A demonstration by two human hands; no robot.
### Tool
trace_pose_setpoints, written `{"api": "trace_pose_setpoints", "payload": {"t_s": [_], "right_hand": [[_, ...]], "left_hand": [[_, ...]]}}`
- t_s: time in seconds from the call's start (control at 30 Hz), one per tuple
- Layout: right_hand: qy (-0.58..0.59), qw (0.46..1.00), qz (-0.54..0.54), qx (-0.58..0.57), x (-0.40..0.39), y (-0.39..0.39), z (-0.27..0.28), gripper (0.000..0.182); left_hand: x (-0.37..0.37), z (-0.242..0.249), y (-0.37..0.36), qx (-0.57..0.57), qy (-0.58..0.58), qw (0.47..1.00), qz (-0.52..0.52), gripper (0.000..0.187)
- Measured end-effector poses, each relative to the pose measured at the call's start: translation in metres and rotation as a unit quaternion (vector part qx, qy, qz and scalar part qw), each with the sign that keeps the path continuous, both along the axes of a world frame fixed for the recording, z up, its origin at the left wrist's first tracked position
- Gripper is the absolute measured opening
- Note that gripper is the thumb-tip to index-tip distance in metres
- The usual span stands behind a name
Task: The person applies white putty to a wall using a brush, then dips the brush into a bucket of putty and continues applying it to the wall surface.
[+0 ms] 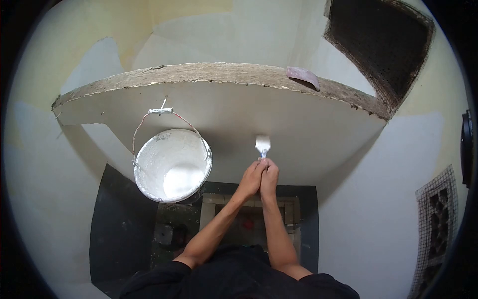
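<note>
Both hands are together in the middle of the view, closed around the handle of a paintbrush [263, 144]. My left hand [252, 175] and my right hand [269, 174] press side by side, with the brush's white, paint-covered bristles pointing away from me, at the pale wall face [229, 119] below the ledge. Left of the hands, a bucket [144, 172] hangs by its wire handle from a nail in that wall. White paint [184, 180] lies in the bottom of the bucket.
A rough concrete ledge [214, 73] curves across above the bucket, with a curved pinkish piece [303, 76] on it. A dark mesh-edged opening [378, 45] is at upper right, another grille [438, 224] at lower right. Dark wall bands and floor tiles show below.
</note>
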State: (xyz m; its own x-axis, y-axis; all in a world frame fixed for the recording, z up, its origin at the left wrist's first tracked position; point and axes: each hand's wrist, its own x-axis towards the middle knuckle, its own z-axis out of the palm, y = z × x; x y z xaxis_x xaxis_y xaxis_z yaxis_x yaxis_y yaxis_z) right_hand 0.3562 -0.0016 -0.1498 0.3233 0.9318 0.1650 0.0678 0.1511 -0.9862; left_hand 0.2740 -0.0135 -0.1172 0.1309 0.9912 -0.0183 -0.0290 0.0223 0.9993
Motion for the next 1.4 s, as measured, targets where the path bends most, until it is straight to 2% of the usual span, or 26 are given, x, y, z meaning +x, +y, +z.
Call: {"api": "trace_pose_setpoints", "payload": {"t_s": [0.07,0.17,0.3,0.37,0.43,0.5,0.67,0.7,0.77,1.0,1.07,1.17,1.3,1.4], "right_hand": [[-0.013,1.000,-0.005,0.018,0.001,-0.003,0.041,0.030],[-0.013,0.995,-0.014,0.097,0.004,-0.011,0.069,0.027],[-0.008,0.992,-0.014,0.128,0.009,-0.022,0.093,0.030],[-0.024,0.989,-0.040,0.139,0.010,-0.014,0.093,0.032],[0.001,0.992,-0.039,0.121,0.012,-0.005,0.087,0.032],[0.015,0.994,-0.033,0.099,0.015,0.004,0.065,0.031],[0.015,0.999,-0.034,0.015,0.017,-0.004,-0.021,0.029],[0.022,0.999,-0.033,-0.009,0.016,-0.010,-0.021,0.028],[0.009,1.000,-0.025,-0.009,0.020,-0.015,-0.018,0.028],[-0.061,0.986,-0.049,0.149,0.014,-0.022,0.092,0.031],[-0.051,0.987,-0.038,0.147,0.012,-0.015,0.111,0.031],[-0.028,0.994,-0.032,0.105,0.008,0.001,0.104,0.031],[-0.034,0.997,-0.029,0.068,0.007,0.020,0.026,0.030],[-0.092,0.996,0.002,-0.015,0.012,-0.002,-0.001,0.028]], "left_hand": [[0.000,0.025,0.000,0.000,-0.019,1.000,-0.020,0.045],[0.005,0.060,-0.013,0.044,-0.039,0.998,-0.025,0.043],[0.014,0.067,-0.018,0.133,-0.083,0.988,-0.014,0.043],[0.017,0.070,-0.012,0.125,-0.072,0.989,-0.016,0.042],[0.019,0.069,-0.005,0.110,-0.058,0.992,-0.015,0.042],[0.021,0.047,0.005,0.082,-0.039,0.996,-0.011,0.044],[0.015,-0.018,0.007,0.001,0.075,0.996,-0.046,0.050],[0.014,-0.023,0.002,-0.009,0.096,0.994,-0.059,0.052],[0.015,-0.031,0.001,-0.014,0.054,0.997,-0.059,0.051],[0.018,0.079,-0.023,0.117,-0.051,0.992,-0.024,0.041],[0.016,0.091,-0.015,0.138,-0.068,0.988,-0.029,0.041],[0.015,0.078,0.006,0.114,-0.056,0.992,-0.014,0.041],[0.006,0.024,0.014,0.011,0.014,1.000,-0.020,0.041],[0.006,-0.040,0.007,0.082,0.069,0.994,-0.012,0.044]]}}
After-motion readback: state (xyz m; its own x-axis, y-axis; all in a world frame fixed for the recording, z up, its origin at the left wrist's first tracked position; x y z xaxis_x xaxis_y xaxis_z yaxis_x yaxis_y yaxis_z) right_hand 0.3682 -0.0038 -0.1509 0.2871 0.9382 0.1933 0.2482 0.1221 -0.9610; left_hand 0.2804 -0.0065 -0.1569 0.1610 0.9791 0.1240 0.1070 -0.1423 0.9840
